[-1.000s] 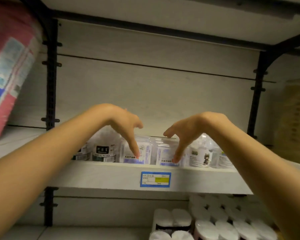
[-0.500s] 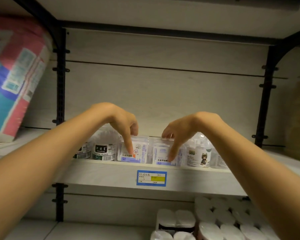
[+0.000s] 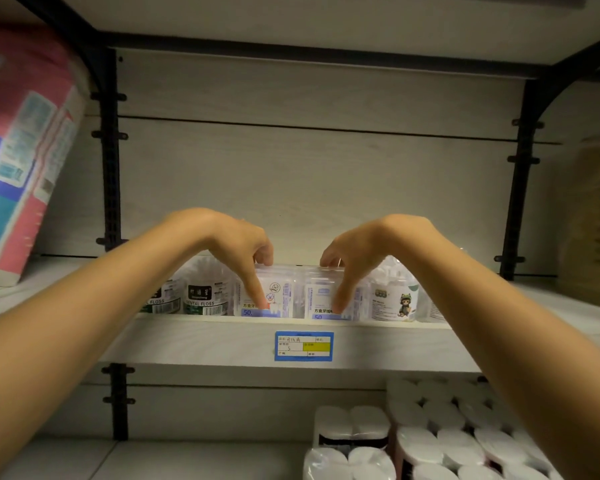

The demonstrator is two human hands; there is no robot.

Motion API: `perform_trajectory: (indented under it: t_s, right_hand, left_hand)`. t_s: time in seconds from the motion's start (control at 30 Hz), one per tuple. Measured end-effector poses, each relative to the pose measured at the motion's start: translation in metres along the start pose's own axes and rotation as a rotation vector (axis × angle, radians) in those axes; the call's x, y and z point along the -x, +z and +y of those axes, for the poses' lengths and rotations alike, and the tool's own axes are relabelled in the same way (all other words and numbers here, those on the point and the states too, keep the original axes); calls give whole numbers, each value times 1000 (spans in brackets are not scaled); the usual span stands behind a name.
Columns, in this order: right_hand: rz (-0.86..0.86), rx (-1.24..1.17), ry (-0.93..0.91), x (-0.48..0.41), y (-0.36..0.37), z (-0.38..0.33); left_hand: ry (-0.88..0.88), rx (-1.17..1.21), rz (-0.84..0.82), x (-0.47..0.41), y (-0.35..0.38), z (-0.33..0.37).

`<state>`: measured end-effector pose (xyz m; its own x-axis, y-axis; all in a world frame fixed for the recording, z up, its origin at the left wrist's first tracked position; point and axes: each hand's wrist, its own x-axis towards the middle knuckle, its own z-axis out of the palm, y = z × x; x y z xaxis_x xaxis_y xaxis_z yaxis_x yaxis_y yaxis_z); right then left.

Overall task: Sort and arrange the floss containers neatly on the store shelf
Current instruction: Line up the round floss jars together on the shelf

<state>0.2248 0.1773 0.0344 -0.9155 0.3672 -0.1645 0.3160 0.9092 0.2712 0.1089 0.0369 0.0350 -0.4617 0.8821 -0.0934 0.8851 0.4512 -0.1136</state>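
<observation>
Two clear square floss boxes with blue "50" labels stand side by side at the front of the shelf [image 3: 187, 341]. My left hand [image 3: 236, 247] holds the left box [image 3: 283, 292], thumb down its front and fingers curled over its top. In the same way my right hand [image 3: 364, 247] holds the right box [image 3: 321, 294]. Left of them stand two round tubs [image 3: 205, 296] with dark "DENTAL FLOSS" labels. A container with a cartoon label [image 3: 394, 299] stands to the right, with another one partly hidden behind my right forearm.
A blue price tag [image 3: 303, 346] is stuck on the shelf's front edge. A pink and blue pack [image 3: 21, 150] leans at the far left. A brown stack [image 3: 596, 220] stands at the far right. Wrapped paper rolls [image 3: 447, 438] fill the lower shelf at right.
Both hands stay on the same two square boxes, and their fingers have curled closer over the box tops. The view has shifted slightly.
</observation>
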Motion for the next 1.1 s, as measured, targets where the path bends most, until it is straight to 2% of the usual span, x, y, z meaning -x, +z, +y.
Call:
perform_trajectory:
  t_s: [0.2, 0.67, 0.8, 0.97, 1.1]
  right_hand:
    - [-46, -9, 7, 0, -6, -2]
    - [-29, -202, 75, 5, 0, -3]
    - [26, -242, 127, 7, 0, -4]
    - [116, -311, 75, 4, 3, -2]
    - [360, -362, 4, 18, 5, 9]
  left_hand:
    - [-11, 120, -47, 0, -4, 4]
    - [66, 74, 26, -7, 5, 0]
    - [51, 75, 47, -8, 6, -1]
    - [16, -19, 123, -16, 9, -4]
    - [39, -75, 168, -20, 11, 1]
